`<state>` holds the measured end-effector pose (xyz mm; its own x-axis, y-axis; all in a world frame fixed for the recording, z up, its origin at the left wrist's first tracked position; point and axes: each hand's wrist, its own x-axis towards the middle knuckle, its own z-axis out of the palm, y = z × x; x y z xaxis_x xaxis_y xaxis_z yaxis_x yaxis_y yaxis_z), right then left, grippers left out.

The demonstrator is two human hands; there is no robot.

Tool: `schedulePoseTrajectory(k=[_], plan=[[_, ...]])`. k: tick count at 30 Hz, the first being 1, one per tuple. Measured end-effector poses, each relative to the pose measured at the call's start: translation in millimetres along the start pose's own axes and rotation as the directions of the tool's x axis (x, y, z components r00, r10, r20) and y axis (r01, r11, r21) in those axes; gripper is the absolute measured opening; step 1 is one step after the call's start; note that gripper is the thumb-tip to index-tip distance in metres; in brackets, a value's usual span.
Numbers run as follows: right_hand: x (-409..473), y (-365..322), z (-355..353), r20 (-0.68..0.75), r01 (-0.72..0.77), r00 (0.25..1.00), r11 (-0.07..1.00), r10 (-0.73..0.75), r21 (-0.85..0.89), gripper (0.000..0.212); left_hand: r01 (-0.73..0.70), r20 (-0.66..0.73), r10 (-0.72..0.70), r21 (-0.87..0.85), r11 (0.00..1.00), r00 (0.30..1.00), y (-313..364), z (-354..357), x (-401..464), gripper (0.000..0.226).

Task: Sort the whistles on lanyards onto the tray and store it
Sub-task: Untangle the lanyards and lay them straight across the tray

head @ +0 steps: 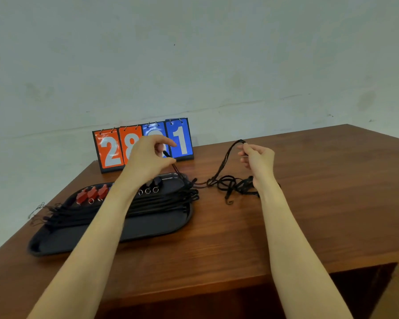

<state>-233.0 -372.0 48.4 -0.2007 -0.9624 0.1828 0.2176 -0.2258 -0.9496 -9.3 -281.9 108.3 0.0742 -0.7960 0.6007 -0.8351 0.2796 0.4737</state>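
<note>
A black oblong tray (134,231) lies on the wooden table at the left. On it rest three red whistles (92,194) and dark whistles (157,181) with metal rings, their black lanyards (148,204) laid in a row. My left hand (151,158) is raised above the tray's far end, pinching a black lanyard cord that runs down to the tray's edge. My right hand (257,158) holds up the loop of another black lanyard. A tangled heap of lanyards (233,184) lies on the table under it, right of the tray.
A flip scoreboard (182,140) with orange and blue number cards stands at the table's back edge, against a pale wall. The table (320,192) stretches bare to the right. An open dark compartment (359,293) shows below the front edge.
</note>
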Motion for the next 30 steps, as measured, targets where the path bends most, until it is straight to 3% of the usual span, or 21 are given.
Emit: schedulePoseTrajectory(k=[2, 7, 13, 16, 18, 22, 26, 30], plan=[[-0.6, 1.4, 3.4, 0.013, 0.007, 1.000, 0.999, -0.006, -0.051, 0.023, -0.013, -0.099, 0.032, 0.194, 0.981, 0.995, -12.7, -13.0, -4.6, 0.029], [-6.3, 4.0, 13.2, 0.091, 0.031, 0.996, 0.988, -0.018, -0.149, 0.024, 0.124, -0.175, -0.058, 0.390, 0.912, 0.983, -47.8, -53.3, -17.9, 0.026], [-9.9, 6.4, 21.3, 0.160, 0.071, 0.987, 0.956, -0.025, -0.286, 0.027, 0.303, -0.284, -0.182, 0.474, 0.827, 0.941, -74.7, -87.0, -47.2, 0.024], [-16.2, 7.1, 26.0, 0.260, 0.103, 0.965, 0.929, -0.008, -0.356, 0.025, 0.320, -0.281, -0.204, 0.467, 0.824, 0.938, -94.5, -100.6, -62.5, 0.023], [-19.7, 9.1, 29.7, 0.320, 0.117, 0.947, 0.914, 0.015, -0.388, 0.021, 0.315, -0.262, -0.222, 0.405, 0.858, 0.939, -104.1, -112.8, -77.2, 0.020], [-23.3, 13.4, 35.1, 0.431, 0.171, 0.902, 0.892, 0.030, -0.418, 0.017, 0.412, -0.212, -0.389, 0.076, 0.908, 0.896, -111.1, -139.9, -110.1, 0.015], [-31.4, 15.6, 44.8, 0.532, 0.241, 0.846, 0.860, 0.042, -0.451, 0.017, 0.531, -0.106, -0.578, -0.286, 0.797, 0.809, -123.2, -161.8, -127.9, 0.015], [-41.7, 15.5, 53.7, 0.624, 0.352, 0.782, 0.815, 0.014, -0.460, 0.020, 0.550, -0.063, -0.645, -0.466, 0.694, 0.761, -136.1, -170.2, -134.6, 0.029]])
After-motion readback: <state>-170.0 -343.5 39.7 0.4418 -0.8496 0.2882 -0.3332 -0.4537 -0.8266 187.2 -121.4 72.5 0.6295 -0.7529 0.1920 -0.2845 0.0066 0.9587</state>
